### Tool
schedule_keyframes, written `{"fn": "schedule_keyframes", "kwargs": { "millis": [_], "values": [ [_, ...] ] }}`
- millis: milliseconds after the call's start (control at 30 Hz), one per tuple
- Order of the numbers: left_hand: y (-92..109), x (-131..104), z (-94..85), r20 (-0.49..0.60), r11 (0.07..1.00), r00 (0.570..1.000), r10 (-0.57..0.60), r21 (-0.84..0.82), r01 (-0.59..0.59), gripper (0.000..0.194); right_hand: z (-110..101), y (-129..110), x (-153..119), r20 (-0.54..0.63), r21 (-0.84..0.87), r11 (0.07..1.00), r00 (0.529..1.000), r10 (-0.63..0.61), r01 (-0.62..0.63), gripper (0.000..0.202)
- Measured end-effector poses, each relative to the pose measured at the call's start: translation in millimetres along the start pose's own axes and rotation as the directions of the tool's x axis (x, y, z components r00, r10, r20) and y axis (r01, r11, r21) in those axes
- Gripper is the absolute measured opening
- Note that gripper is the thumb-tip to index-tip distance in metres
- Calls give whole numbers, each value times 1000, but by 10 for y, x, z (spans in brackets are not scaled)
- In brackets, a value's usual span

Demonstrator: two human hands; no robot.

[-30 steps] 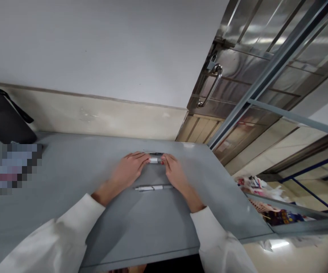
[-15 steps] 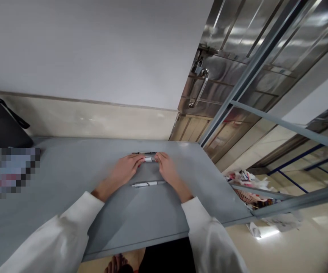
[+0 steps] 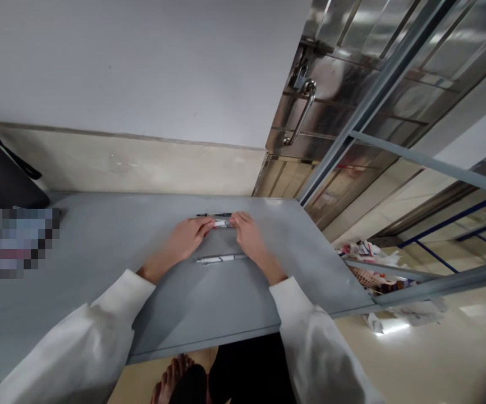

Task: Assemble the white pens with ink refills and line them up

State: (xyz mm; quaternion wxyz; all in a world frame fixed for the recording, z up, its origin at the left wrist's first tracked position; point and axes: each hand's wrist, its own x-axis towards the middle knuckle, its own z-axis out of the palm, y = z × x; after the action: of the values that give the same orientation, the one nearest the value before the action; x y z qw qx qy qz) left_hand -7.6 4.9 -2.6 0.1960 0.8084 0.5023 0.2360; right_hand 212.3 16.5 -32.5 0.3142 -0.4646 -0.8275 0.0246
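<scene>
A white pen (image 3: 220,224) lies crosswise between my two hands, low over the grey table (image 3: 209,303). My left hand (image 3: 190,235) is closed on its left end, and my right hand (image 3: 245,233) pinches the right end. The fingers cover both ends. Just beyond them a dark pen (image 3: 220,214) rests on the table, roughly parallel. Nearer to me lies another white pen (image 3: 218,259) with a dark mark, its right part running towards my right wrist.
At the far left stand a black case (image 3: 5,168) with a strap and a blurred-out flat item (image 3: 22,238). A wall (image 3: 142,157) borders the table's back. To the right are a metal frame post (image 3: 344,146), a steel door with a handle (image 3: 302,115), and bagged items (image 3: 369,264).
The whole view has shifted, so the table and hands sit slightly higher in the picture. Both hands keep nearly the same hold on the white pen.
</scene>
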Motion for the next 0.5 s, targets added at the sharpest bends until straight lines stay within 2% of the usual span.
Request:
{"fn": "schedule_keyframes", "kwargs": {
  "millis": [200,367,500],
  "values": [
    [-3,18,-43,16,998,1000,18,-61,-17,39,-27,-31,20,1,-77,997,1000,-25,25,29],
    [-25,21,-34,-8,995,999,46,-84,-46,39,-29,-37,27,-12,-46,999,1000,-22,22,30],
    [-44,25,-46,12,993,998,59,-103,-58,39,6,-19,45,-3,-21,1000,1000,-18,18,31]
  ]
}}
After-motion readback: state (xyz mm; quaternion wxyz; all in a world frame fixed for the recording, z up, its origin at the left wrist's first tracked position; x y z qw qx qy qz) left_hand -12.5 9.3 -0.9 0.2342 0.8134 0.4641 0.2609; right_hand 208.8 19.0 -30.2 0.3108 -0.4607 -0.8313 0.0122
